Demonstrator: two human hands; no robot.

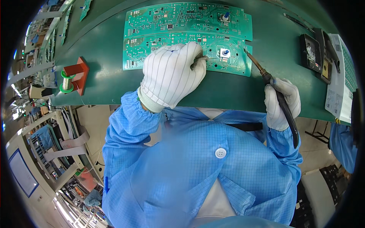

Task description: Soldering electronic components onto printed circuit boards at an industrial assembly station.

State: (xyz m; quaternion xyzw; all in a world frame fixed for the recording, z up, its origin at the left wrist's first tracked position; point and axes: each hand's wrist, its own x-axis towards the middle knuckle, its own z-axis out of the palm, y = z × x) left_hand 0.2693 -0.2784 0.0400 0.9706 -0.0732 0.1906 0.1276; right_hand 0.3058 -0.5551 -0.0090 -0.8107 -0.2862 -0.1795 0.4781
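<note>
**Your L hand point(171, 74) lay over the near PCB point(213, 42); your R hand point(282, 102) held a soldering iron point(286, 111)**

The near PCB, green w/ tiny parts, lay on the green tabletop point(102, 49) in front of you, just beside the far PCB point(186, 19). Each bore a white square part w/ a blue-tipped post, toward its R end.

Your L arm was bent at the elbow, forearm angled up & inward, wrist bent slightly to the R. The striped white glove showed its back; thumb & index curled toward each other near the white part point(225, 53). Couldn't tell if they pinched anything, or if the hand touched the bd.

Your R hand stood off the bd.'s near R corner, fingers bent, thumb & fingers pressed round the iron's black handle, pen-style. The handle's rear end hung back past your wrist; the metal tip slanted fwd & L, over the near PCB's R edge. Contact there: can't tell.

Far L: a solder spool point(67, 82) by a red stand point(81, 74). Far R: tweezers point(298, 22) & a black tray point(311, 52).
</note>
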